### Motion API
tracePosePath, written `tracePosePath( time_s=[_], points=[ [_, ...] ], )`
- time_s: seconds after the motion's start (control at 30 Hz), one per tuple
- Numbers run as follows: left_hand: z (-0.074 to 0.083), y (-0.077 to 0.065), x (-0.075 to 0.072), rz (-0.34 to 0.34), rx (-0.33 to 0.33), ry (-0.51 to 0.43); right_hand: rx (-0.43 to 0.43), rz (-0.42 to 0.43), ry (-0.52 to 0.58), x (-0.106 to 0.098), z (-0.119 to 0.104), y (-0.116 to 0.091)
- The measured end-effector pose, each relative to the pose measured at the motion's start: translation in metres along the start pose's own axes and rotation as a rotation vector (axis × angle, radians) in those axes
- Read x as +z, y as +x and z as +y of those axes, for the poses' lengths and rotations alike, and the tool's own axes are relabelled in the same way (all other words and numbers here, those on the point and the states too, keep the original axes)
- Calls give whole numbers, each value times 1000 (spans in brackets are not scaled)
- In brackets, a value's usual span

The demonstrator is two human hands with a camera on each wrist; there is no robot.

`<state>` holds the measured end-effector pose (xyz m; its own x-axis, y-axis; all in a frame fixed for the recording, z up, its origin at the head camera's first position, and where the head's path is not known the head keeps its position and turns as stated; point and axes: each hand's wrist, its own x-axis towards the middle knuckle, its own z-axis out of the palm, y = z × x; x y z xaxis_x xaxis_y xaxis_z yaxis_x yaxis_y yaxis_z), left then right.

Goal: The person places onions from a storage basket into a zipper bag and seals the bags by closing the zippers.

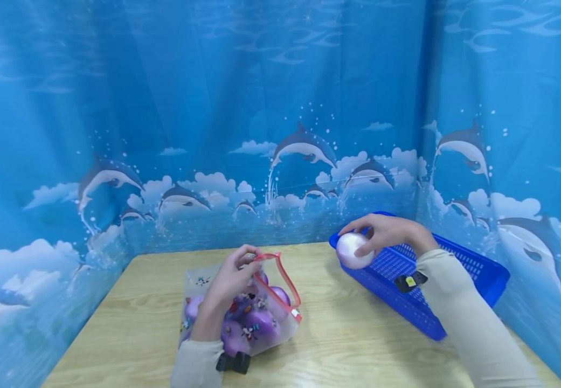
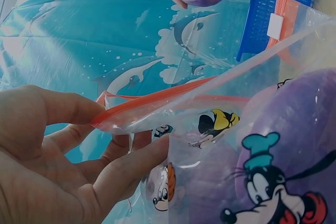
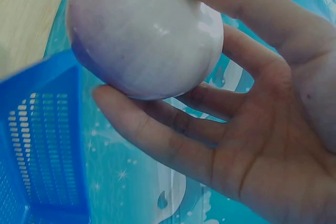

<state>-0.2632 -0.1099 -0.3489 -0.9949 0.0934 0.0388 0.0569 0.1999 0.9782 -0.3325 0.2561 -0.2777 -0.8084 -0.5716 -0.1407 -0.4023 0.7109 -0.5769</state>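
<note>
A clear zip bag [image 1: 285, 328] printed with cartoon characters lies on the table, its mouth edged by a red zip strip [image 2: 152, 109]. Several purple round things [image 1: 263, 323] fill it. My left hand [image 1: 234, 277] pinches the red edge between thumb and fingers, and the mouth gapes. Off to the right, my right hand [image 1: 382, 237] grips a round, glossy white-and-purple onion-like thing [image 3: 147, 35], thumb on one side and fingertips underneath. It is held up by the left end of a blue plastic basket [image 1: 392, 291], overlapping its rim in the head view.
The perforated basket stands at an angle on the right of the wooden table [image 1: 329, 345]. A blue curtain [image 1: 222, 108] with dolphins hangs behind the table and along its sides. A white slider [image 2: 274, 26] sits on the bag's zip.
</note>
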Motion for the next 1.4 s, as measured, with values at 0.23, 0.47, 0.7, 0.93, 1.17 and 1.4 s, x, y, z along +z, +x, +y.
tracePosePath(
  time_s=[0.23, 0.47, 0.7, 0.93, 1.17, 1.4],
  points=[
    [0, 0, 0, -4, -2, 0, -38, 23, -43, 8, -13, 5],
    [1, 0, -1, -1, -10, 3, -39, 29, -51, 18, -23, 12],
    [3, -2, -1, -4, -10, 7, -100, 21, -36, 30, -32, 21],
    [4, -4, -1, -5, -6, 11, -156, -6, 4, 48, -40, 32],
    [4, -3, -1, 3, -10, 17, -235, 32, -20, 68, -50, 42],
    [5, -5, 1, -2, -7, 6, -273, 71, 34, 89, -57, 50]
  ],
)
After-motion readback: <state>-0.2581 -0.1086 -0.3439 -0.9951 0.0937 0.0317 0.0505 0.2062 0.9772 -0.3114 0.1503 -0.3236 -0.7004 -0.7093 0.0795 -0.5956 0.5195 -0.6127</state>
